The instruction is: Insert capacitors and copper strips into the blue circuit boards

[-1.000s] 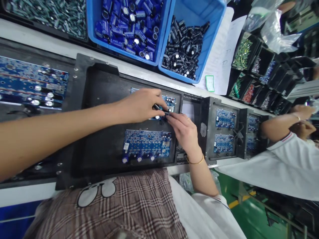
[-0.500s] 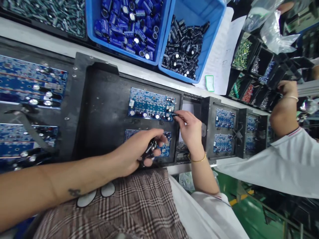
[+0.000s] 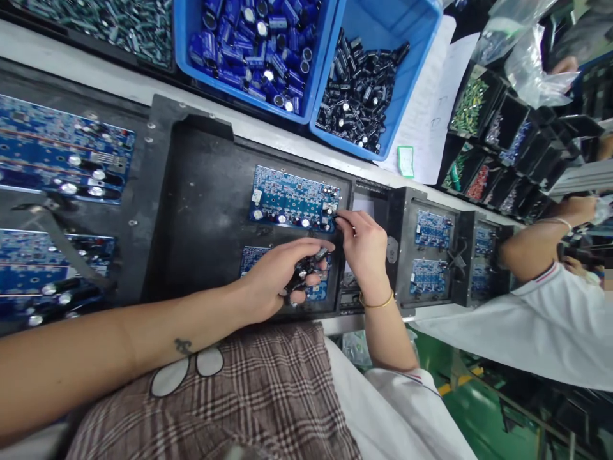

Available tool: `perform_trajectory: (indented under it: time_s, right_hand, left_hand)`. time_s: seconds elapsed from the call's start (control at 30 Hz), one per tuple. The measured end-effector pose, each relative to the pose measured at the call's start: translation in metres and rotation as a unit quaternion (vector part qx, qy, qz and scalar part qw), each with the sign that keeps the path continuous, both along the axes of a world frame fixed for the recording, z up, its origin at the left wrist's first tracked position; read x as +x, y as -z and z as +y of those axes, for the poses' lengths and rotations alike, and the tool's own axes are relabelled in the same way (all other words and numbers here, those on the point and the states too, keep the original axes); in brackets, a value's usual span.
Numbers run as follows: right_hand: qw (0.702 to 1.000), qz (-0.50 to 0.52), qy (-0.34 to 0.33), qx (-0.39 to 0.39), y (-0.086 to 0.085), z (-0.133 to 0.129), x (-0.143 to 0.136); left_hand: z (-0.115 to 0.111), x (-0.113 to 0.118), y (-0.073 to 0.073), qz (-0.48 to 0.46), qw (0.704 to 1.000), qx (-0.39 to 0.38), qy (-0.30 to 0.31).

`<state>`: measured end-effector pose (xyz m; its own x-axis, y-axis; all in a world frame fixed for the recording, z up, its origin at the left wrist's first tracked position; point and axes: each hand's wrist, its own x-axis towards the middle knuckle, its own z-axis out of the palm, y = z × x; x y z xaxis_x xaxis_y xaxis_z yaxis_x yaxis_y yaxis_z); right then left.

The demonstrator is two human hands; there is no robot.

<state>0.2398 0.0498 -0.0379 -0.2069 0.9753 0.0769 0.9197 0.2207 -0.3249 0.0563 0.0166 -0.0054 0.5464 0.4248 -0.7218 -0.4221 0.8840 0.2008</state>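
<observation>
My left hand (image 3: 282,275) is curled around several black capacitors (image 3: 302,271), with one (image 3: 322,253) sticking up by the thumb. It hovers over the lower blue circuit board (image 3: 251,257), hiding much of it. My right hand (image 3: 363,246) pinches at the right edge of the upper circuit board (image 3: 292,198); its fingertips mostly cover a small black capacitor at the board's lower right corner. Silver-topped capacitors stand along that board's lower edge. Both boards lie in a black tray (image 3: 201,191).
Blue bins hold blue capacitors (image 3: 258,57) and black capacitors (image 3: 357,89) beyond the tray. More boards sit in trays left (image 3: 62,147) and right (image 3: 433,228). A co-worker's arm (image 3: 536,246) reaches in at right near small parts boxes (image 3: 479,179).
My left hand has shifted right and up, closer to my right hand, and a capacitor now shows by its thumb. My right hand stays at the board's edge. The co-worker's hand moved down.
</observation>
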Motion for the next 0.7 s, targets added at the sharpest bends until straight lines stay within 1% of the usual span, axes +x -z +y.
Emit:
perform_trajectory:
  time_s: [0.1,0.2,0.27,0.33,0.4,0.5,0.57,0.63,0.7]
  right_hand:
    - [1.000,-0.008,0.007,0.006,0.001,-0.002,-0.002]
    - [1.000,-0.009,0.012,0.019,0.007,-0.004,-0.001]
    - [1.000,-0.006,0.002,0.030,0.012,-0.004,0.001]
    - [0.999,0.005,-0.019,0.033,0.012,-0.005,0.004]
    - [0.998,0.039,-0.037,0.032,0.005,-0.010,0.003]
    - [0.993,0.112,-0.037,0.032,-0.017,-0.027,-0.004]
    - [0.989,0.142,-0.048,0.010,-0.029,-0.041,-0.010]
    - [0.988,0.147,-0.037,-0.001,-0.030,-0.048,-0.012]
    - [0.989,0.144,0.010,0.016,-0.020,-0.048,-0.008]
  left_hand:
    - [0.002,-0.001,0.001,-0.001,1.000,0.017,-0.005]
    - [0.003,0.000,0.002,0.013,1.000,0.022,-0.012]
    - [0.002,0.001,0.003,0.027,0.999,0.021,-0.021]
    - [0.002,0.002,0.006,0.042,0.999,0.011,-0.028]
    - [0.001,0.003,0.008,0.053,0.998,-0.001,-0.031]
    - [0.000,0.006,0.012,0.059,0.998,-0.002,-0.034]
    - [0.000,0.008,0.013,0.054,0.998,0.011,-0.030]
    - [-0.001,0.011,0.013,0.053,0.998,0.022,-0.020]
    - [-0.001,0.012,0.013,0.061,0.998,0.015,-0.003]
